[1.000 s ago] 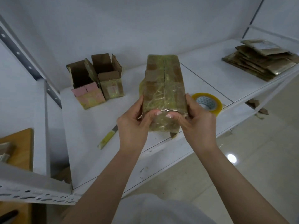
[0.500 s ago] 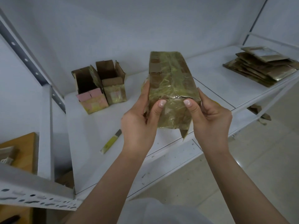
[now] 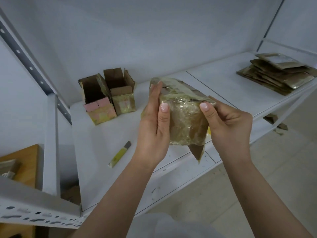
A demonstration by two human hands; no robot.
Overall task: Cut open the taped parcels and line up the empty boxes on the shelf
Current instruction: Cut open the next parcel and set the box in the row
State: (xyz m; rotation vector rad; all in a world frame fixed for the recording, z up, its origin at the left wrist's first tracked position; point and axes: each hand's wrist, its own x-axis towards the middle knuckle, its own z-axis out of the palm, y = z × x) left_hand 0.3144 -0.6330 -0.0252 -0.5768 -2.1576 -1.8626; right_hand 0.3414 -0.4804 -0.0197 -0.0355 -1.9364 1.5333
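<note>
A brown parcel [image 3: 185, 121] wrapped in shiny clear tape is held above the white shelf [image 3: 106, 140], its near end face turned toward me and a loose flap hanging below. My left hand [image 3: 154, 126] grips its left side with the thumb on the end face. My right hand [image 3: 226, 124] grips the right side, thumb on the top edge. Two opened empty boxes [image 3: 109, 95] stand side by side at the back left of the shelf. A yellow utility knife [image 3: 119, 154] lies on the shelf left of my left wrist.
A stack of flattened taped cartons [image 3: 277, 74] lies at the far right of the shelf. A grey perforated upright [image 3: 29, 64] runs along the left. A wooden surface [image 3: 22, 162] sits low at the left. Tiled floor lies to the right below the shelf.
Both hands have lifted and tipped the parcel, so its near end face now points toward me. The yellow tape roll seen a second ago is now hidden behind the parcel.
</note>
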